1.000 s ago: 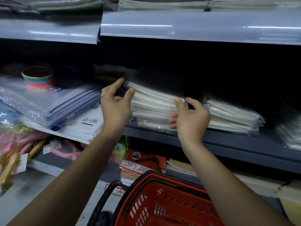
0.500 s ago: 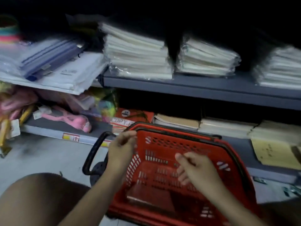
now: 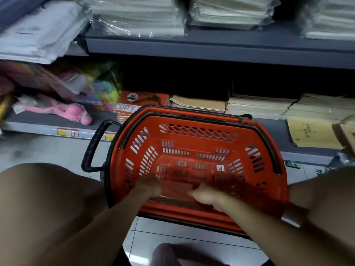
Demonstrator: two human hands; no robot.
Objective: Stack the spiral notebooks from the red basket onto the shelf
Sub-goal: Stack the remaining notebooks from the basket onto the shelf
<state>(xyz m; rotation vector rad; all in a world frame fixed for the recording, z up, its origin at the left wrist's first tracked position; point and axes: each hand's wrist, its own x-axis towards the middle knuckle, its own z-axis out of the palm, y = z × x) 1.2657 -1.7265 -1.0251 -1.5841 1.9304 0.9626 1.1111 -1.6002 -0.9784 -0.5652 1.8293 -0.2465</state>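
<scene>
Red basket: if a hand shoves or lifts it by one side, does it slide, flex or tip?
The red basket looks nearly empty, so probably light and easy to slide on the smooth tile floor. Its slotted plastic walls likely flex a little but hold shape. Wide, low body suggests it won't tip easily, though the side handle could swing it round.

Grey shelf [image 3: 211,49] bearing plastic-wrapped notebook stacks [image 3: 138,18], lower shelf [image 3: 48,121] with pink toy [image 3: 76,112], red basket [image 3: 192,135] on tiled floor [image 3: 38,150]
</scene>
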